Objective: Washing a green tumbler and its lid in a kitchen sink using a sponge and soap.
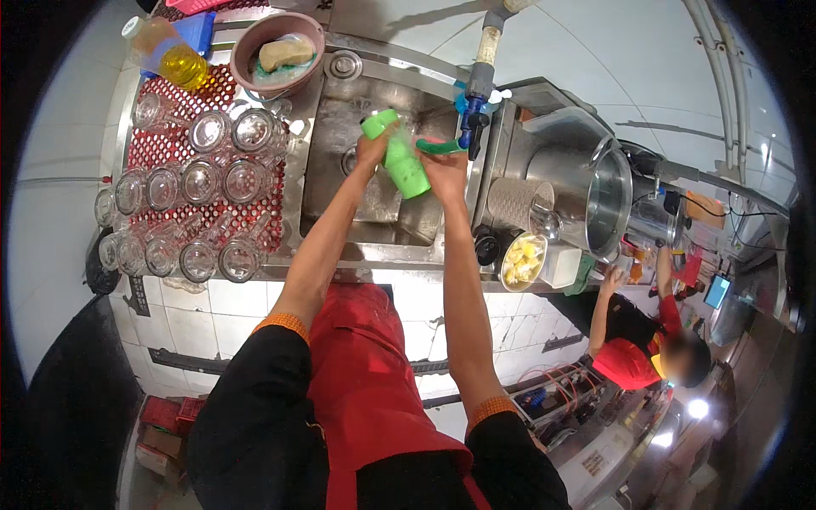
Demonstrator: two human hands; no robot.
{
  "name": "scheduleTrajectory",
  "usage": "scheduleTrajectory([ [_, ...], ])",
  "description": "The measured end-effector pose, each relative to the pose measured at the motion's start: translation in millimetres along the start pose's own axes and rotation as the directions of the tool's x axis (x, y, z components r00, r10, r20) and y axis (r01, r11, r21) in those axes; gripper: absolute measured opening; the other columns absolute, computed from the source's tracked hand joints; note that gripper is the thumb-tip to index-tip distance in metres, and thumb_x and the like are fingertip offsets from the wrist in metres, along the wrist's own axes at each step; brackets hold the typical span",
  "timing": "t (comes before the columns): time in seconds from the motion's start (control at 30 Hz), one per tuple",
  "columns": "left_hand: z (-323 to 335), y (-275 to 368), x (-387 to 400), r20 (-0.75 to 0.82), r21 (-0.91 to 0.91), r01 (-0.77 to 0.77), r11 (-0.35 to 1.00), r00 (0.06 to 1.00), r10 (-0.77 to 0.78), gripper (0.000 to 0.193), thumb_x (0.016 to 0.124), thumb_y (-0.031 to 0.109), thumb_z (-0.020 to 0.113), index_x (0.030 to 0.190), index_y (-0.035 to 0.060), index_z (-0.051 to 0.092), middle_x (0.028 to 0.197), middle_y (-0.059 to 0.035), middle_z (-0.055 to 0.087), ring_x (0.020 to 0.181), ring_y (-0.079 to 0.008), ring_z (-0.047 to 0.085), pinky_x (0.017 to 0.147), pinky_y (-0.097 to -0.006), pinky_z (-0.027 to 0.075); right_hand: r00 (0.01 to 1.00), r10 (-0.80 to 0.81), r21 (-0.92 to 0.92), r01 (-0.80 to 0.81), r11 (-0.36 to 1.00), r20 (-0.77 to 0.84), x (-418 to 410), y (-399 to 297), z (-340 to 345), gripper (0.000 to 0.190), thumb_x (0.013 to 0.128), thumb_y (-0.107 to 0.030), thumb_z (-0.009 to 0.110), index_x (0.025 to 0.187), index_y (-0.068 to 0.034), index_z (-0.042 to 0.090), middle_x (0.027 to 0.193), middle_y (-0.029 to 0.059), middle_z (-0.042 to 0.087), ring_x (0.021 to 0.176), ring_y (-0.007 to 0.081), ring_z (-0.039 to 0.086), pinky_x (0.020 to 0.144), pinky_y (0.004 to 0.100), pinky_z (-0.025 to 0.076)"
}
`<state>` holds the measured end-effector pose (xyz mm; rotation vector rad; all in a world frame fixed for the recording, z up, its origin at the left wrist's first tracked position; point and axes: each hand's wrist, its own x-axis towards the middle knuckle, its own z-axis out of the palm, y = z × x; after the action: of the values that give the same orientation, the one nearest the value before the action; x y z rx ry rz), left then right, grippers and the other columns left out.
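My left hand (373,148) grips the upper end of a bright green plastic container (408,173), tilted over the stainless steel sink (322,185). Water sprays across the container's middle and blurs it. Close by on the right, my right hand (445,175) holds the short green hose (438,147) that runs from the blue tap (470,121). Its fingers are partly hidden beside the container. A round metal sink strainer (344,64) rests on the sink's back left corner.
Several upturned glass mugs (199,258) stand on a red perforated mat (274,220) at left. Behind them are a bottle of yellow liquid (182,67) and a basin (242,64) holding a sponge. A metal pot (609,204) and yellow-filled container (524,261) stand right. A co-worker (631,357) is farther right.
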<state>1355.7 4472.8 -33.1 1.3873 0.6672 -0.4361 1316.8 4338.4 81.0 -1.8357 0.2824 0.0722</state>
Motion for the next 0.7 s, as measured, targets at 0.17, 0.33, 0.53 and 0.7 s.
scheduleTrajectory([
  [0.17,1,0,-25,0.131,0.224,-0.672,0.706,0.739,0.661,0.087,0.052,0.017,0.094,0.129,0.0059,0.054,0.118,-0.0167,0.061,0.11,-0.0379,0.06,0.095,-0.0448,0.05,0.996,-0.049,-0.174,0.036,0.984,-0.071,2,22,2,0.03,0.082,-0.004,0.078,0.109,0.002,0.066,0.098,0.0108,0.074,0.091,0.0183,0.072,0.078,0.0302,0.055],
  [0.33,-33,10,-39,0.173,0.273,-0.831,0.485,0.538,0.825,0.077,0.052,0.009,0.091,0.121,0.0061,0.058,0.119,-0.0152,0.059,0.113,-0.0365,0.057,0.099,-0.0449,0.046,0.992,-0.019,-0.108,0.006,0.994,-0.124,-2,-7,15,0.019,0.081,0.004,0.076,0.1,0.001,0.072,0.093,0.0089,0.075,0.085,0.0135,0.071,0.078,0.0255,0.056],
  [0.53,-36,10,-33,0.26,0.225,-0.895,0.385,0.436,0.862,0.074,0.06,0.004,0.087,0.128,0.0071,0.058,0.13,-0.016,0.059,0.121,-0.0367,0.056,0.102,-0.0439,0.047,0.998,-0.055,-0.186,0.046,0.982,-0.042,-1,-19,19,0.027,0.08,0.006,0.075,0.105,0.003,0.063,0.097,0.0115,0.071,0.092,0.0193,0.07,0.074,0.028,0.056],
  [0.7,-46,25,-27,0.113,0.234,-0.842,0.487,0.521,0.846,0.075,0.061,0.007,0.09,0.129,0.0062,0.058,0.121,-0.0165,0.064,0.119,-0.0369,0.06,0.102,-0.0433,0.047,0.999,-0.032,-0.229,0.022,0.973,-0.04,-3,-22,19,0.023,0.082,0.0,0.075,0.104,0.003,0.066,0.096,0.0118,0.073,0.088,0.0183,0.071,0.075,0.0308,0.056],
])
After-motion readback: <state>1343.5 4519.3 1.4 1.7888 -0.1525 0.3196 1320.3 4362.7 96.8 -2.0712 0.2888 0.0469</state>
